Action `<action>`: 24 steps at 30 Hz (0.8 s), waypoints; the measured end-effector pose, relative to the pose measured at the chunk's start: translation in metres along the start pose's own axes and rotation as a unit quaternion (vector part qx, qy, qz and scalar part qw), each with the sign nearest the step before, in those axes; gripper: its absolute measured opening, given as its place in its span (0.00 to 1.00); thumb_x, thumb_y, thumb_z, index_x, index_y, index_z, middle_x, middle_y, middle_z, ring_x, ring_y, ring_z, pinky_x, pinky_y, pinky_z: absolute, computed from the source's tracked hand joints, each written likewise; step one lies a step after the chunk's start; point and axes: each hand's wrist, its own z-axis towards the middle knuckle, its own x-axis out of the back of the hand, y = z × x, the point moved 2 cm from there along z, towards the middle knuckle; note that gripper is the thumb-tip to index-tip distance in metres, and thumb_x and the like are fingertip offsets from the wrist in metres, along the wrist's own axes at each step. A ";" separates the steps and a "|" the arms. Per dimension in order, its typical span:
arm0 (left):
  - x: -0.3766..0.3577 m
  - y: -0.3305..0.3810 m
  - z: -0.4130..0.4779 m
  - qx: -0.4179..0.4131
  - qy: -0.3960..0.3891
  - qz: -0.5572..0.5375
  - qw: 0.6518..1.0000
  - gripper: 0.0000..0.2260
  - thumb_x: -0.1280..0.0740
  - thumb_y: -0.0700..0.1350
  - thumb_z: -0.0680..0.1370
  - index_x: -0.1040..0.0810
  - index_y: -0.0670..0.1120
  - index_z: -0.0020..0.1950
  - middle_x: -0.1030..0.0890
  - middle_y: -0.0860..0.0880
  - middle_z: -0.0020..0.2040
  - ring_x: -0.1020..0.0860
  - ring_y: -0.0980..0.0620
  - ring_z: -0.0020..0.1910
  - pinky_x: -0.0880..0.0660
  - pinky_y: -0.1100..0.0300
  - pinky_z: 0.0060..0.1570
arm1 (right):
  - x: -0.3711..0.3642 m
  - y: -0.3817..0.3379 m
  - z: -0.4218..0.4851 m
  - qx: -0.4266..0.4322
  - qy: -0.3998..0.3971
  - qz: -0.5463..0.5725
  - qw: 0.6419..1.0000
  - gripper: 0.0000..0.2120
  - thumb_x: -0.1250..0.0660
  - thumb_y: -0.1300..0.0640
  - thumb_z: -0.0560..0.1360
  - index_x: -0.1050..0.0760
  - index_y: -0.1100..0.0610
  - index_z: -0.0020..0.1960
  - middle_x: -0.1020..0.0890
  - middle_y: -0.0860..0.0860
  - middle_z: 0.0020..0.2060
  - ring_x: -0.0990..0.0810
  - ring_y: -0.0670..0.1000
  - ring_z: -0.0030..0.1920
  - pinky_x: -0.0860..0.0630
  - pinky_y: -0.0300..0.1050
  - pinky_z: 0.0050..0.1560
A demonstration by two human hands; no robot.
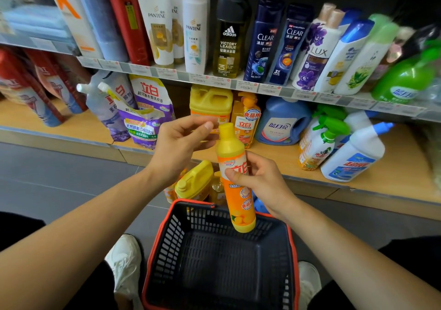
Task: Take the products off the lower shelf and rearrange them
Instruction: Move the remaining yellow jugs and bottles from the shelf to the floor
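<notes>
Gripped mid-body by the right hand (257, 178): bottle (238, 204); left hand (176, 147) loose-fingered beside its cap, holding nothing.
At frame centre, over the basket (171, 233), the bottle stands nearly upright: yellow cap and shoulder, orange lower body, white label band with red 立白, lemons printed near the base. Upper-shelf labels read PANTENE (157, 23), adidas VICTORY LEAGUE (229, 42), CLEAR (265, 42), LUX (315, 54).

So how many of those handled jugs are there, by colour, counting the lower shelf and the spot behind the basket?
Yellow: 2, the shelf jug and the second jug behind the basket
Blue: 1, the blue jug on the shelf
Total: 3
</notes>
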 end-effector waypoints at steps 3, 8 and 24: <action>-0.003 -0.009 -0.002 0.050 -0.002 0.031 0.998 0.12 0.30 0.39 0.80 0.19 0.46 0.62 0.14 0.43 0.53 0.15 0.44 0.52 0.17 0.57 0.49 | 0.006 -0.005 0.002 0.018 0.031 -0.005 0.999 0.15 0.23 0.53 0.70 0.18 0.51 0.56 0.13 0.51 0.50 0.14 0.52 0.52 0.18 0.48 0.50; -0.011 -0.032 -0.015 0.193 -0.120 0.107 0.968 0.17 0.30 0.43 0.79 0.22 0.48 0.68 0.14 0.48 0.57 0.17 0.50 0.57 0.20 0.55 0.55 | 0.019 -0.013 0.008 0.032 0.085 0.033 0.995 0.20 0.22 0.59 0.70 0.22 0.56 0.61 0.13 0.52 0.50 0.14 0.52 0.51 0.18 0.47 0.50; 0.000 -0.037 -0.012 0.138 -0.015 0.047 0.989 0.25 0.20 0.48 0.65 0.18 0.47 0.60 0.15 0.47 0.53 0.15 0.46 0.52 0.17 0.57 0.43 | 0.058 -0.019 0.010 0.033 0.218 -0.308 0.926 0.12 0.28 0.48 0.76 0.15 0.55 0.39 0.15 0.49 0.31 0.16 0.48 0.35 0.17 0.54 0.44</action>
